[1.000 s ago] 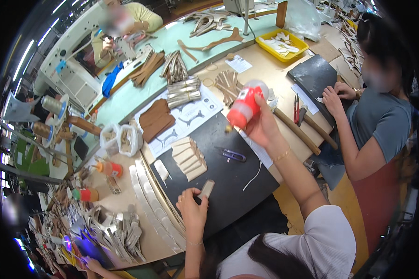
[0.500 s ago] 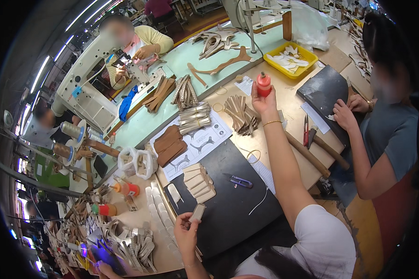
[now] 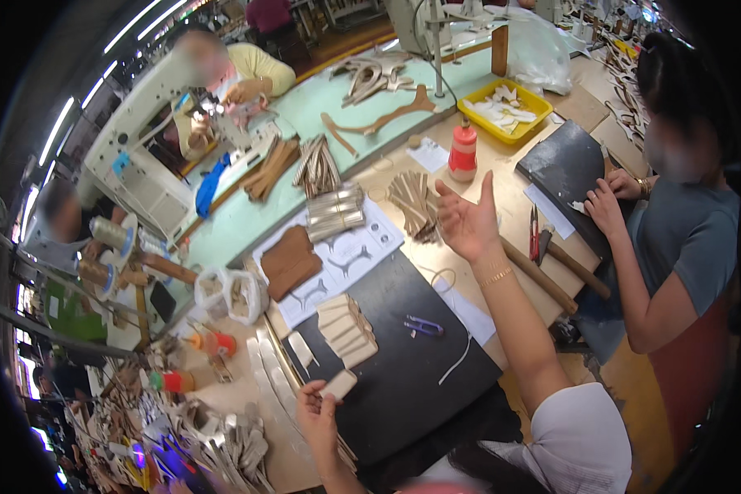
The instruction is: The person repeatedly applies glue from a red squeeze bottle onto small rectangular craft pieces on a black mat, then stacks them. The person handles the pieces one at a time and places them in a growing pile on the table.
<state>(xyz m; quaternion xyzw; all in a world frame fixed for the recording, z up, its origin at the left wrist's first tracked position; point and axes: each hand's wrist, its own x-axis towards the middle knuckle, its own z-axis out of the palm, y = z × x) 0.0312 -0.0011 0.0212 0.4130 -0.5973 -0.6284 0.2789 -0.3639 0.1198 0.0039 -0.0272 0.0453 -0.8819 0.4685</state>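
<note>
**Bottle set down, hand drawn back**

The right hand [image 3: 468, 221] has let go of the red bottle [image 3: 463, 151], which now stands alone near the bench's far edge; the hand hangs open, fingers spread, just short of it. The left hand [image 3: 317, 413] still pinches a small tan piece [image 3: 339, 384] over the black mat's [image 3: 403, 387] near-left corner.

Two bare forearms. White short sleeve [image 3: 580, 432] on the right upper arm. Thin gold bracelet [image 3: 496, 277] at the right wrist. Right hand [image 3: 468, 222] and left hand [image 3: 317, 412] ungloved, no rings to be made out. Dark hair [image 3: 502, 465] at the lower edge.
</note>
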